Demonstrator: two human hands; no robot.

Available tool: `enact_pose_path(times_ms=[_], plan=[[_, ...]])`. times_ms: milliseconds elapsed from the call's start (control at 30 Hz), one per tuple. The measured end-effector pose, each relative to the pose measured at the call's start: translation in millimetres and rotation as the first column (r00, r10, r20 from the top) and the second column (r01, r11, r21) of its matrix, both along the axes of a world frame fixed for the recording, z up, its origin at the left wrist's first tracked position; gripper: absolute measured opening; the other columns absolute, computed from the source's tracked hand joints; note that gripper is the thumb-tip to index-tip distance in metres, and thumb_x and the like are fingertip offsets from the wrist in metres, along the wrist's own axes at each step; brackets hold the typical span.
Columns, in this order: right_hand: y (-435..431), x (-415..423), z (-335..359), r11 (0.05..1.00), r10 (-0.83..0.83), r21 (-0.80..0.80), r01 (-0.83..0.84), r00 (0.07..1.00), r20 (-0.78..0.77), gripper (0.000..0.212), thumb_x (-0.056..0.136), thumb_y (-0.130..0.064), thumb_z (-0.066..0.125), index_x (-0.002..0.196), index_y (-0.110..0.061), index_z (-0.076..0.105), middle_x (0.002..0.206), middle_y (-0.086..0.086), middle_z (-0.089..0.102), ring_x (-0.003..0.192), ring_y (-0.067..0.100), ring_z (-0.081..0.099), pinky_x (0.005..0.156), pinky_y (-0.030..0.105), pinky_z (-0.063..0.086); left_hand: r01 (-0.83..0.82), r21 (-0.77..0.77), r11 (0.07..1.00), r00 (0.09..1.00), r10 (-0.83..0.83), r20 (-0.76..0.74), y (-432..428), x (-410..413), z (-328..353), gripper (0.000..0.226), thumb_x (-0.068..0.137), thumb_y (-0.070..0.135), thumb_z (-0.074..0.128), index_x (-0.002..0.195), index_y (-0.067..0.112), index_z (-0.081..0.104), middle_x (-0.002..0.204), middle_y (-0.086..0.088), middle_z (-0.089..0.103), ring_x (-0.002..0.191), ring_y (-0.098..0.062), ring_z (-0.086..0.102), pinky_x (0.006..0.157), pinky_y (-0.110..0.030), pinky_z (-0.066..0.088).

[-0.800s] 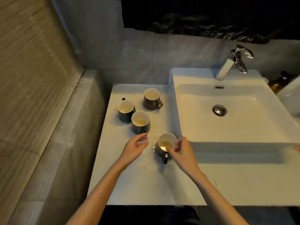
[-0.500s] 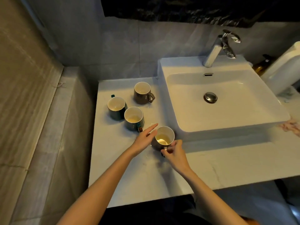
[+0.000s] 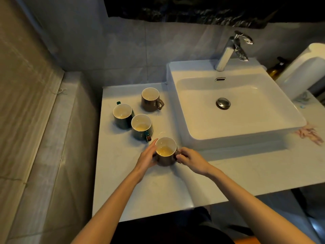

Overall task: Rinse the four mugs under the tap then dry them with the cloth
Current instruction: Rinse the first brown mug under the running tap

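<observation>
A brown mug [image 3: 165, 151] with yellowish liquid inside stands on the white counter [image 3: 158, 194] left of the basin. My left hand [image 3: 147, 158] cups its left side and my right hand [image 3: 191, 160] grips its handle on the right. Behind it stand a dark green mug [image 3: 141, 126], another dark green mug [image 3: 122, 115] and a second brown mug [image 3: 151, 99], all upright. The chrome tap [image 3: 232, 50] rises at the back of the white basin [image 3: 233, 110] and is not running. A patterned cloth [image 3: 310, 134] lies partly in view on the counter to the basin's right.
A tiled wall and ledge [image 3: 58, 138] close off the left side. An amber pump bottle [image 3: 276, 69] and a large white appliance [image 3: 306, 71] stand at the far right behind the basin. The counter's front edge is near my body.
My left hand has closed in against the near brown mug's side, and my right hand has shifted from its rim to its handle. The camera view has shifted left and lower.
</observation>
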State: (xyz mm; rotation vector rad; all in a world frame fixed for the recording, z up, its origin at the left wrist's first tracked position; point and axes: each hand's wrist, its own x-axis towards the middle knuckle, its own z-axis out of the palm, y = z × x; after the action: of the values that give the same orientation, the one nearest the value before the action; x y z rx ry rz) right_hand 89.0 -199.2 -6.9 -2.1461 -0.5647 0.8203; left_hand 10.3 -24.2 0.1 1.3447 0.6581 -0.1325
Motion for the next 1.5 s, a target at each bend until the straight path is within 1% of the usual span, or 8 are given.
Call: enact_pose_path(times_ms=[167,333,600,733,900,1067,1300,1500], plan=[[-12,5,44,0.987,0.070,0.147,-0.068,0.997,-0.012,0.011,0.097,-0.016,0.055,0.091,-0.010,0.063,0.084,0.001,0.064,0.079,0.008,0.058,0.077,0.029,0.049,-0.014,0.074,0.997,0.996,0.007,0.090,4,-16,37,0.030,0.098,0.042,0.038,0.126,0.043,0.050,0.128,0.010,0.051,0.111,-0.012,0.055,0.077,-0.018,0.053],[-34,32,104,0.955,0.066,0.283,-0.091,0.993,0.097,0.014,0.098,-0.016,0.052,0.088,-0.024,0.058,0.082,-0.012,0.058,0.078,0.004,0.050,0.070,0.013,0.040,-0.012,0.119,0.993,0.977,-0.014,0.211,-5,-3,84,0.035,0.099,0.046,0.026,0.115,0.049,0.057,0.118,0.023,0.060,0.109,-0.007,0.060,0.090,-0.027,0.050],[-106,119,164,0.917,0.018,0.349,-0.196,0.891,0.454,0.006,0.097,-0.013,0.052,0.094,-0.013,0.058,0.086,-0.008,0.056,0.082,0.008,0.049,0.072,0.021,0.039,-0.042,0.167,0.985,0.923,-0.026,0.384,-82,87,142,0.029,0.098,0.040,0.040,0.121,0.033,0.056,0.124,0.004,0.064,0.112,-0.013,0.062,0.095,-0.037,0.049],[-153,171,171,0.936,0.022,0.262,-0.235,0.781,0.624,0.009,0.098,-0.016,0.052,0.101,-0.014,0.059,0.095,-0.005,0.059,0.089,0.012,0.049,0.076,0.024,0.040,-0.076,0.186,0.980,0.916,-0.005,0.401,-132,143,154,0.024,0.101,0.021,0.039,0.113,0.032,0.057,0.117,0.002,0.065,0.111,-0.011,0.061,0.096,-0.037,0.049],[-199,225,169,0.960,0.071,0.136,-0.246,0.678,0.732,0.010,0.098,-0.019,0.052,0.104,-0.017,0.060,0.104,-0.005,0.059,0.093,0.005,0.041,0.077,0.007,0.034,-0.083,0.316,0.945,0.937,-0.035,0.348,-183,192,160,0.027,0.101,0.037,0.035,0.117,0.037,0.057,0.123,0.008,0.058,0.119,-0.014,0.052,0.101,-0.038,0.044],[-228,254,154,0.975,0.164,-0.043,-0.220,0.571,0.804,0.015,0.097,-0.018,0.054,0.111,-0.017,0.061,0.116,-0.002,0.060,0.104,0.008,0.044,0.078,0.005,0.031,-0.006,0.316,0.949,0.972,-0.069,0.225,-211,223,141,0.042,0.102,0.042,0.017,0.124,0.039,0.052,0.135,0.004,0.053,0.125,-0.018,0.045,0.108,-0.045,0.035],[-240,273,121,0.945,0.317,-0.259,-0.198,0.371,0.873,0.041,0.064,-0.003,0.086,0.100,-0.014,0.070,0.101,0.005,0.071,0.091,0.024,0.066,0.074,0.026,0.054,0.027,0.189,0.982,0.989,-0.053,0.137,-220,250,108,0.052,0.103,0.036,0.012,0.127,0.024,0.056,0.128,0.004,0.058,0.125,-0.013,0.045,0.107,-0.044,0.030],[-241,284,109,0.886,0.447,-0.414,-0.210,0.149,0.882,0.049,0.054,-0.003,0.090,0.097,-0.009,0.070,0.095,0.011,0.069,0.084,0.027,0.067,0.091,0.048,0.051,0.036,0.199,0.979,0.985,-0.068,0.157,-222,260,88,0.043,0.102,0.033,0.020,0.123,0.014,0.053,0.132,0.003,0.056,0.129,-0.014,0.044,0.109,-0.045,0.027]])
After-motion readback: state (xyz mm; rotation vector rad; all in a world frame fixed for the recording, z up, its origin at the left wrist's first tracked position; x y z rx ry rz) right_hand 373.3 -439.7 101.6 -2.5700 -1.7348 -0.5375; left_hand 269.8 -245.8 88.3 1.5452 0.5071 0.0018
